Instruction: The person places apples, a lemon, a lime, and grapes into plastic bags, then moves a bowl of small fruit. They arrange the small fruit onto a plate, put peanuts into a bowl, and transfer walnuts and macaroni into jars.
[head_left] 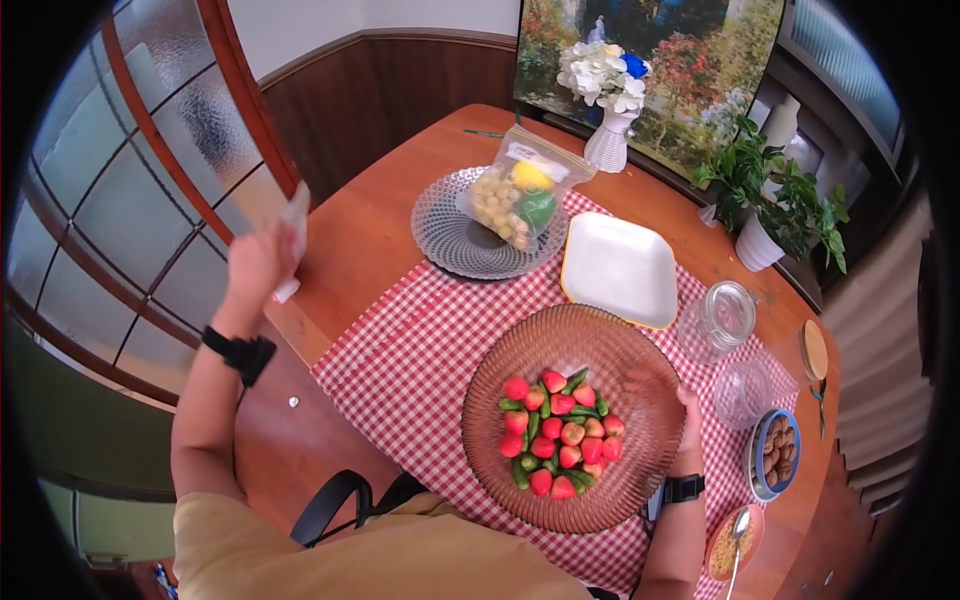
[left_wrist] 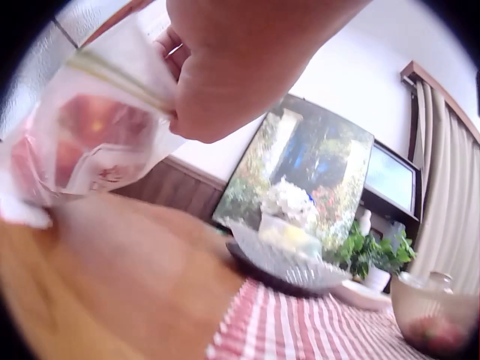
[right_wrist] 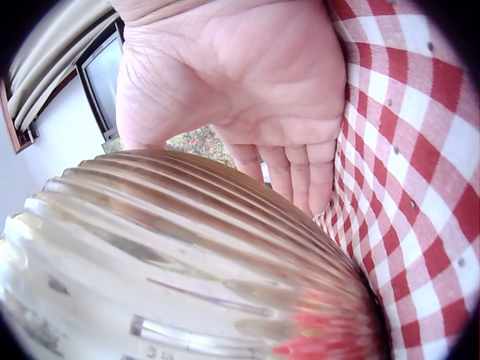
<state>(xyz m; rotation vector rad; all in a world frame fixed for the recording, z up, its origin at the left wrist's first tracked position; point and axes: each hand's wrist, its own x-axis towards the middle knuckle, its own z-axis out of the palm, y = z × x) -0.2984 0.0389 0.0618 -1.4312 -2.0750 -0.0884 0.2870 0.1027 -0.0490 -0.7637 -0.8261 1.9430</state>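
My left hand (head_left: pixel 258 265) is raised over the table's left end and grips the top of a zip bag (left_wrist: pixel 112 150). Reddish round contents show through the bag's cloudy plastic. A large ribbed amber glass bowl (head_left: pixel 625 345) stands in front of me, holding red strawberry-like fruits (head_left: pixel 552 427) and small green cucumbers (head_left: pixel 532 425). At the bowl's right side is my right hand (head_left: pixel 690 415), its fingers straight along the outer wall in the right wrist view. Farther back, a grey glass plate (head_left: pixel 440 235) bears another zip bag (head_left: pixel 500 205) with yellow, green and pale items.
A white square dish (head_left: pixel 622 270) sits behind the bowl on the checked cloth (head_left: pixel 380 345). To the right are a glass jar (head_left: pixel 725 318), a bowl of walnuts (head_left: pixel 778 450) and a dish with a spoon (head_left: pixel 738 540). A flower vase (head_left: pixel 608 140) and potted plant (head_left: pixel 760 240) line the back.
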